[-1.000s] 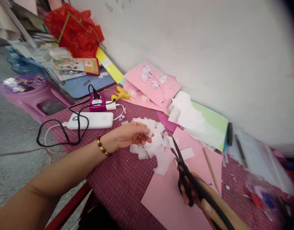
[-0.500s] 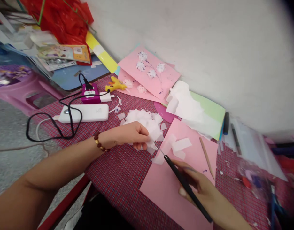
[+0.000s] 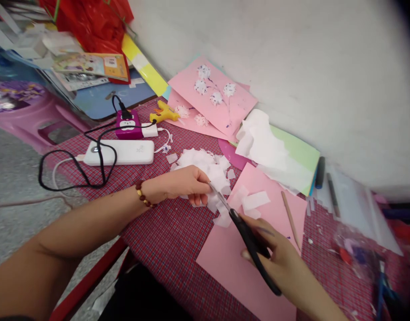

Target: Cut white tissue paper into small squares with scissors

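Note:
My left hand [image 3: 193,183], wearing a beaded bracelet [image 3: 143,194], is closed in a pinch above a heap of cut white paper pieces [image 3: 201,159]. A bit of white paper seems to be between its fingertips, mostly hidden. Black-handled scissors [image 3: 250,243] are gripped in my right hand [image 3: 275,258], and their blades reach up to the left fingertips. Under the scissors lies a pink sheet [image 3: 221,263] with a few white paper strips [image 3: 256,200] and a brown pencil-like stick [image 3: 291,220] on it.
Pink cards with white flowers [image 3: 216,91] lean by the wall. Nearby are torn white paper [image 3: 261,138], a yellow glue gun [image 3: 165,112], a white power bank [image 3: 125,152] and a purple adapter [image 3: 129,125] with cables. A pink stool [image 3: 54,113] stands left.
The scissors have turned so both handles show apart, and their blades have moved up to my left fingertips. The whole view has shifted slightly.

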The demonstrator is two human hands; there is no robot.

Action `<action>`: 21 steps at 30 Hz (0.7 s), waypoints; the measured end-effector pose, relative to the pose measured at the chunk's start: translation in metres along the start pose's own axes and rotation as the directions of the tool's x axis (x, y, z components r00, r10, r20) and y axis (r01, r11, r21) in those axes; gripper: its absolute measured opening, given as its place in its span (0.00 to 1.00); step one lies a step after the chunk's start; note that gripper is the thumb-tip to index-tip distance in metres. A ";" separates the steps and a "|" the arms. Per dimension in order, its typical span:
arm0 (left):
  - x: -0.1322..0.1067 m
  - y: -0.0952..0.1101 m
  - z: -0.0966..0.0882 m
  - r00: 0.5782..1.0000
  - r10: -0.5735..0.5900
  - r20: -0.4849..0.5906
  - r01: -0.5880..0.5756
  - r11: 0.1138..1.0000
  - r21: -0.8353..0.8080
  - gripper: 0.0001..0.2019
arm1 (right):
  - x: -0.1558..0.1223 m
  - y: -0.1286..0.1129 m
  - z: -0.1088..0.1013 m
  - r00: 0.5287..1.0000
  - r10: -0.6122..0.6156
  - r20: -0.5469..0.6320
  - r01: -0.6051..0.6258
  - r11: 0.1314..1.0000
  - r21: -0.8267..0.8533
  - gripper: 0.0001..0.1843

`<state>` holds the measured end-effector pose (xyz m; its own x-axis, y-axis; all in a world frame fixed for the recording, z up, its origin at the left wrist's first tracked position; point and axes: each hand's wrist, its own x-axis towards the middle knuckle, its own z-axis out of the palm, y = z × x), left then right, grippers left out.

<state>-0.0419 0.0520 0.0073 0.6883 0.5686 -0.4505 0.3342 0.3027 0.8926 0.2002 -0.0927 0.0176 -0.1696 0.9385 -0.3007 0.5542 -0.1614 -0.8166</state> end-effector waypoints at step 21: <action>0.010 -0.011 0.026 0.779 0.623 0.064 -0.292 0.272 0.917 0.19 | -0.027 0.020 -0.009 0.996 -0.054 0.065 0.003 0.792 0.610 0.23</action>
<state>-0.0222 0.0348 -0.0063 0.7858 0.5831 0.2063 0.4799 -0.7852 0.3913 0.2232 -0.1182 0.0132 -0.2523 0.9239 -0.2877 -0.0585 -0.3113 -0.9485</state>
